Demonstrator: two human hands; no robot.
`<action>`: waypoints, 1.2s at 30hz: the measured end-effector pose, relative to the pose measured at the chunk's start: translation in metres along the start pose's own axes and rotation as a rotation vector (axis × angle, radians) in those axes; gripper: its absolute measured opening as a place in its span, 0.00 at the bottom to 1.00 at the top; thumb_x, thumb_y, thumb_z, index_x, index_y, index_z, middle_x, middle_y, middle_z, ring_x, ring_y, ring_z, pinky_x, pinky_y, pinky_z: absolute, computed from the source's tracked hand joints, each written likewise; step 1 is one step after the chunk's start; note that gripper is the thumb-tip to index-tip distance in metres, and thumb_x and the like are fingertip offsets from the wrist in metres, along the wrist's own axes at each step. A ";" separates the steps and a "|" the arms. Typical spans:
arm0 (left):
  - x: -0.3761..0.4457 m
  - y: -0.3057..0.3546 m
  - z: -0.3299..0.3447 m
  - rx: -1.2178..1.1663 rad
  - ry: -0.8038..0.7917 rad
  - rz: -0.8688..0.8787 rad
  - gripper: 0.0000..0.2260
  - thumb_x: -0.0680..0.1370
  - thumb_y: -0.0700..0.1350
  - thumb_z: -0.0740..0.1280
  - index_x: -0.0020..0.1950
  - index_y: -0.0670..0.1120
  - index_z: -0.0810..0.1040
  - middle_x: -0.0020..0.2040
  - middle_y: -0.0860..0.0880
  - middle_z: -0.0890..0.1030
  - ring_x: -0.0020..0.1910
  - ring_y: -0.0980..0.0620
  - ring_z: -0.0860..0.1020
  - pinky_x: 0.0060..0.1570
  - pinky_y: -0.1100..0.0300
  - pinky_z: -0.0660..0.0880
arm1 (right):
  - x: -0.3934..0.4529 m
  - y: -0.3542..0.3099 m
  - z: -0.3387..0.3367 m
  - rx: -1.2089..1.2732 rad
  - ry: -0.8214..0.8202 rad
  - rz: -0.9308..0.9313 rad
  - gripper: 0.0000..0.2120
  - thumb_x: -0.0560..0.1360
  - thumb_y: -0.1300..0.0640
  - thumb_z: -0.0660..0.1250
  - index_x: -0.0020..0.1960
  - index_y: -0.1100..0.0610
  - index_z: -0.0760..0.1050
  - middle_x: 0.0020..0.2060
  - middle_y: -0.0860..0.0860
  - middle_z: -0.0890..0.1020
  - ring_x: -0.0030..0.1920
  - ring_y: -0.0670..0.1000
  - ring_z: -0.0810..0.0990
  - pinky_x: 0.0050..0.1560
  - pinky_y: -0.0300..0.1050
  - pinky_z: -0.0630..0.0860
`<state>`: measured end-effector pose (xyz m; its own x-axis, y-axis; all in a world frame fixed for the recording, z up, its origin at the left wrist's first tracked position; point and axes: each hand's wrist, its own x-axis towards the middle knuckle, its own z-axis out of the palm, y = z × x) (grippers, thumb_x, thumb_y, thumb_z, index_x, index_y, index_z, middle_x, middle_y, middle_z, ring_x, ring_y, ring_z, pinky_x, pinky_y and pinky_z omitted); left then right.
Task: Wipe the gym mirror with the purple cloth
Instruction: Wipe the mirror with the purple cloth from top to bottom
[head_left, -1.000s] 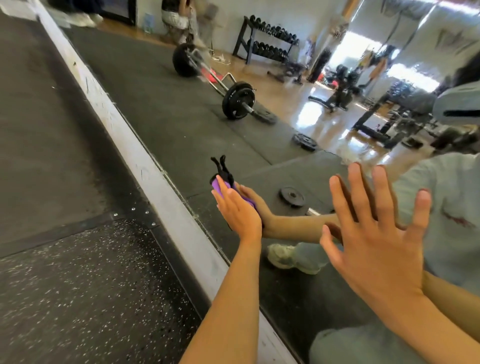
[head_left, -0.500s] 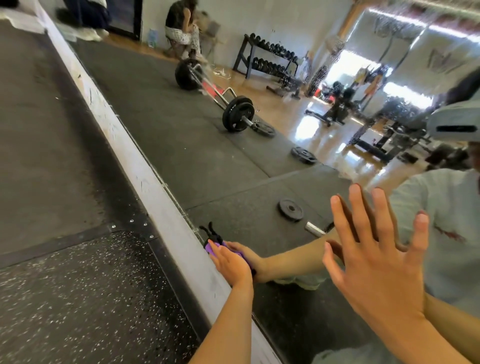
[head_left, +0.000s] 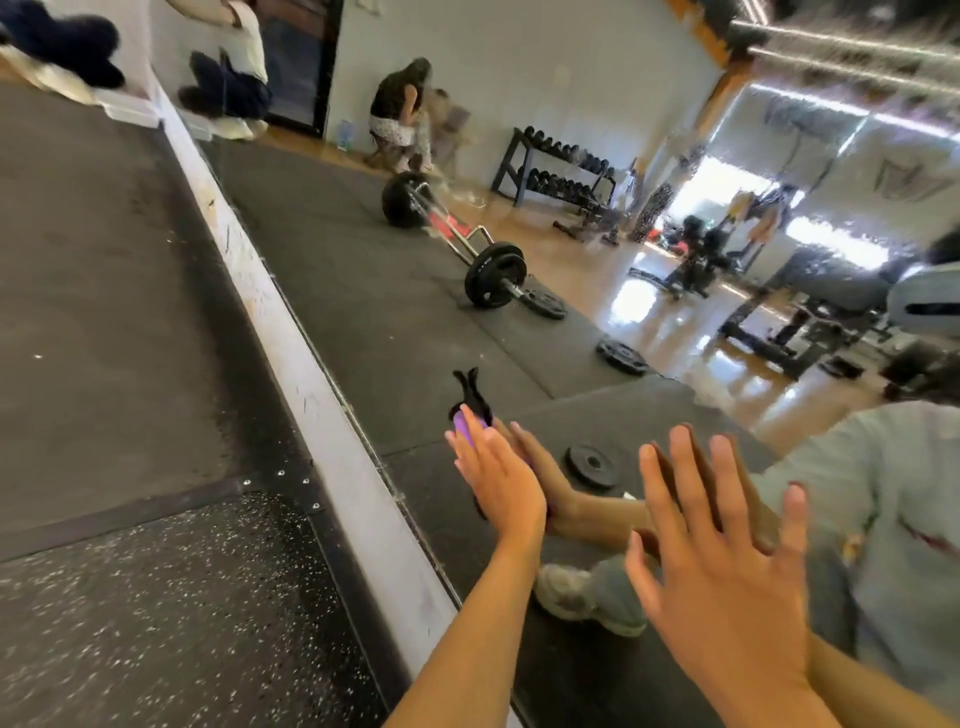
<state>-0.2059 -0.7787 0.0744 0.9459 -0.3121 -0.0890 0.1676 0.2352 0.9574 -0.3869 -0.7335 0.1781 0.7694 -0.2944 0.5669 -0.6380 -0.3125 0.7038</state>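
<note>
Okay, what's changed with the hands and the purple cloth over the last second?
The left hand swept the purple cloth down the mirror to its bottom edge by the white frame, then back up to about where it started. Nothing was picked up or let go. The right hand stayed flat against the glass, fingers spread.

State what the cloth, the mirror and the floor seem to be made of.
Cloth: soft purple fabric, matte, likely microfibre. Mirror: glossy glass; it reflects the gym. Floor: matte black rubber matting, judging by its white flecks.
</note>
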 end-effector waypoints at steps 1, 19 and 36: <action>-0.002 0.024 0.005 0.006 -0.062 0.126 0.23 0.89 0.54 0.45 0.86 0.58 0.51 0.85 0.59 0.47 0.84 0.57 0.43 0.83 0.52 0.42 | 0.000 0.001 -0.001 0.021 -0.001 0.000 0.36 0.77 0.47 0.57 0.83 0.57 0.59 0.84 0.58 0.56 0.83 0.60 0.55 0.79 0.70 0.41; -0.132 0.356 0.087 0.324 -0.556 1.379 0.25 0.88 0.46 0.53 0.85 0.42 0.53 0.86 0.49 0.49 0.83 0.55 0.36 0.84 0.44 0.44 | 0.082 0.181 -0.123 0.481 0.227 0.498 0.41 0.77 0.44 0.59 0.85 0.59 0.49 0.85 0.53 0.50 0.84 0.54 0.44 0.79 0.59 0.28; -0.091 0.456 0.123 0.171 -0.523 1.900 0.24 0.86 0.48 0.54 0.82 0.41 0.66 0.82 0.41 0.65 0.84 0.42 0.57 0.83 0.47 0.51 | 0.093 0.177 -0.099 -0.029 0.180 0.562 0.38 0.78 0.45 0.55 0.85 0.57 0.53 0.84 0.55 0.53 0.84 0.57 0.52 0.80 0.71 0.44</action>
<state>-0.2498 -0.7562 0.5525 -0.3221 -0.0103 0.9467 -0.8380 0.4684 -0.2800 -0.4251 -0.7267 0.3976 0.3083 -0.2489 0.9182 -0.9502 -0.1274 0.2845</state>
